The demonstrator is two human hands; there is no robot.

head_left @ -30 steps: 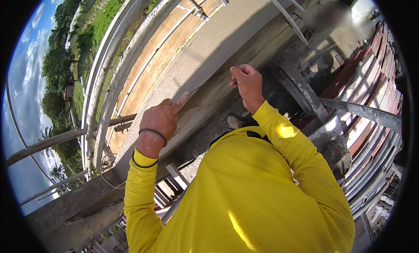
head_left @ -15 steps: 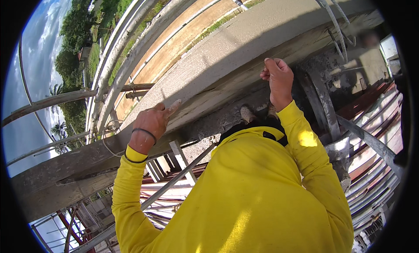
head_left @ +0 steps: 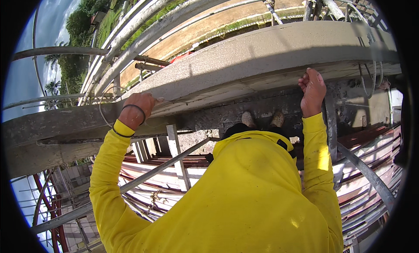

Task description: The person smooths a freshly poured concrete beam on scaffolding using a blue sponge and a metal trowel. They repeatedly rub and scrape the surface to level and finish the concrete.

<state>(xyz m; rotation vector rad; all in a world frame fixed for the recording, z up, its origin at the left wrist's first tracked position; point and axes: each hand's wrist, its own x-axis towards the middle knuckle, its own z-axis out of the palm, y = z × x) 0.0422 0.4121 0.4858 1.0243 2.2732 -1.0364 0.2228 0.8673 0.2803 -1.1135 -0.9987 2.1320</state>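
Observation:
A long concrete ledge crosses in front of me, its top smooth and grey, its near face in shadow. My left hand, with a dark band at the wrist, is at the ledge's near edge. Its fingers are curled together, one fingertip pointing right along the edge. My right hand is raised beside the ledge farther right, thumb and fingers pinched. A faint thin line seems to run along the edge between the hands, but I cannot make out what either one grips.
Metal scaffold pipes run beyond the ledge. A thin looped cable hangs over it at the right. My shoes stand on a dark, narrow surface. Below are a diagonal pipe, an upright plank and stacked metal lengths.
My view has shifted, showing more of the ledge at the right. My hands are farther apart, the left moved left along the edge and the right moved right, still pinched.

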